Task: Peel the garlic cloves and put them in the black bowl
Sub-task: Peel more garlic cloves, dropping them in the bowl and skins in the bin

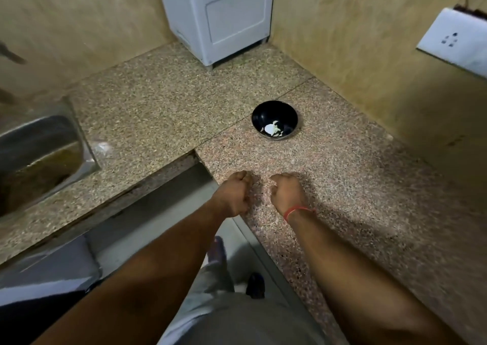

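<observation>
We see both hands curled into fists over the near table (342,176) edge, left hand (234,194) and right hand (288,193) near each other; whether either holds anything, we cannot tell. Black bowl (274,116) farther back, pale garlic (271,129) inside.

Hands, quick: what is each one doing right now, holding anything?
Left hand: fingers curled into a fist on the counter edge; nothing visible in it.
Right hand: fingers curled too, on the counter; nothing visible in it.
</observation>
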The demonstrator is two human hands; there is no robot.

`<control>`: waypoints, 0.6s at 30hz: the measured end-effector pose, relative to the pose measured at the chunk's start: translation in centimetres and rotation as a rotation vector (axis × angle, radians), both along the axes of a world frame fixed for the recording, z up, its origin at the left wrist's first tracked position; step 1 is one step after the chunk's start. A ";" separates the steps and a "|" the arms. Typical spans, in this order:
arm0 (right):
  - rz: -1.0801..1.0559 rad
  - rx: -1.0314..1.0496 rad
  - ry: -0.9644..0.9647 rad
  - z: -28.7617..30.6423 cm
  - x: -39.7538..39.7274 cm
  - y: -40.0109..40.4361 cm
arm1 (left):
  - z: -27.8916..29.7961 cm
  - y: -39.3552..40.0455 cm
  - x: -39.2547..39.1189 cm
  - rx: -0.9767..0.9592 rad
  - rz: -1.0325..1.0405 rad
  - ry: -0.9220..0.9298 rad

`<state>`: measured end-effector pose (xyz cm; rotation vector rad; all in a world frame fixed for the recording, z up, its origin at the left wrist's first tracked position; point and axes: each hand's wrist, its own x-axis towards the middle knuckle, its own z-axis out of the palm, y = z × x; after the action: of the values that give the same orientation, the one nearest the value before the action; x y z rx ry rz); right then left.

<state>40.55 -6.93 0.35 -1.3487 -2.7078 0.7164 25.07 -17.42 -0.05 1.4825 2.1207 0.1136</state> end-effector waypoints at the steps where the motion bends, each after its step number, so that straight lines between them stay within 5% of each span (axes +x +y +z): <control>1: -0.016 0.004 -0.007 -0.3 -0.2 0.7 | -0.6 0.7 -0.4 -0.006 0.004 -0.001; 18: 0.148 0.123 -0.202 -4.0 -6.4 8.2 | -1.7 9.4 -4.9 0.044 -0.123 0.016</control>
<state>34.11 1.24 -3.64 -1.2680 -2.9771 0.4327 20.14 -8.01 -1.71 1.6409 2.0455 0.1035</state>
